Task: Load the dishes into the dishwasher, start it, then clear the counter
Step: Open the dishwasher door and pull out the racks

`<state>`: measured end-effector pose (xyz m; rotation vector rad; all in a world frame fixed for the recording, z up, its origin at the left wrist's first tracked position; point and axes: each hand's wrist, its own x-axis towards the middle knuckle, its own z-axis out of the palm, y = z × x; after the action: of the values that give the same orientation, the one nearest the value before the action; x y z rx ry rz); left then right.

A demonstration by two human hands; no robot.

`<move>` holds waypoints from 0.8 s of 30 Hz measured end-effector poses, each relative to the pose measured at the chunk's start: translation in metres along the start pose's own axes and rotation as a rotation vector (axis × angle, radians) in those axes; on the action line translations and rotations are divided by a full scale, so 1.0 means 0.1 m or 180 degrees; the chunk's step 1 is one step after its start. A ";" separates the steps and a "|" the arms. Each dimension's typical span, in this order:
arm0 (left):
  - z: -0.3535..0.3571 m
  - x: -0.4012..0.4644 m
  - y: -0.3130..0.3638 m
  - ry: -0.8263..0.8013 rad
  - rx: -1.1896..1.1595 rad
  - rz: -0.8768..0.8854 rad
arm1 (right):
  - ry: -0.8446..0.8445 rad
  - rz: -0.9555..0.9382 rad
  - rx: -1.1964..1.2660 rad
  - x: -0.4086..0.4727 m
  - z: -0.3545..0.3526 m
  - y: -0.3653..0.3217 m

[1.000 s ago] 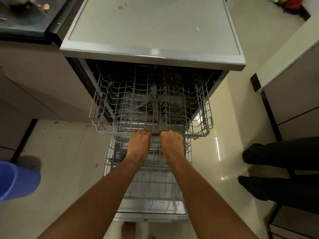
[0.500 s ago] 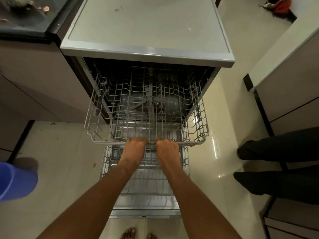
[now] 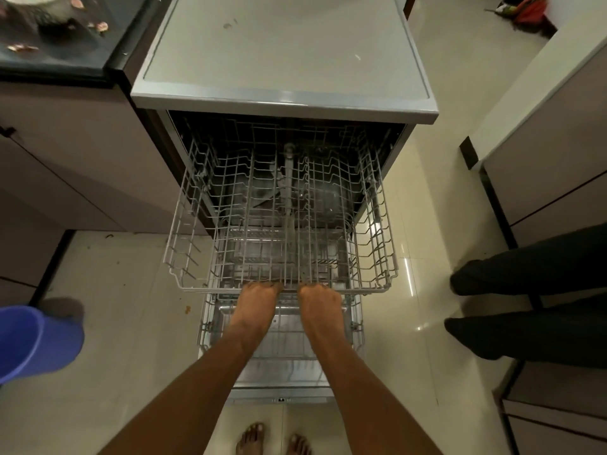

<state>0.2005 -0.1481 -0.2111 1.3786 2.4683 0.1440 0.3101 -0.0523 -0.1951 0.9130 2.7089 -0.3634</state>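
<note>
Dishwasher [image 3: 282, 60] upper rack [image 3: 282, 238] front rail in left hand [image 3: 256, 307] and right hand [image 3: 323, 307], fingers curled over it.

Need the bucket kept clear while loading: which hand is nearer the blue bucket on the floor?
Left. The left hand grips the upper rack front rail on the side toward the blue bucket; the right hand grips the same rail, farther away.

The freestanding grey dishwasher [image 3: 282, 54] sits at 12 o'clock, door lowered. Its empty white wire upper rack [image 3: 282, 231] is drawn out level over the empty lower wire rack [image 3: 282, 336], which rests on the open door at 6 o'clock.
</note>
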 end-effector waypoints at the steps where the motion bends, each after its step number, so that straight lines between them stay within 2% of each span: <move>1: 0.00 -0.02 0.01 -0.0038 0.0023 -0.0033 | 0.0006 0.0008 -0.0017 -0.03 0.01 0.00; 20: 0.10 -0.58 0.17 -0.0227 -0.0054 -0.0204 | -0.0067 0.0057 -0.0098 -0.51 0.26 -0.07; 24: 0.05 -0.71 0.21 -0.0360 0.0165 -0.0258 | -0.0047 0.0054 -0.0050 -0.64 0.30 -0.12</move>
<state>0.2541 -0.1969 -0.1954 1.2681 2.4446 -0.0158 0.3564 -0.1063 -0.2007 0.9245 2.6851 -0.3437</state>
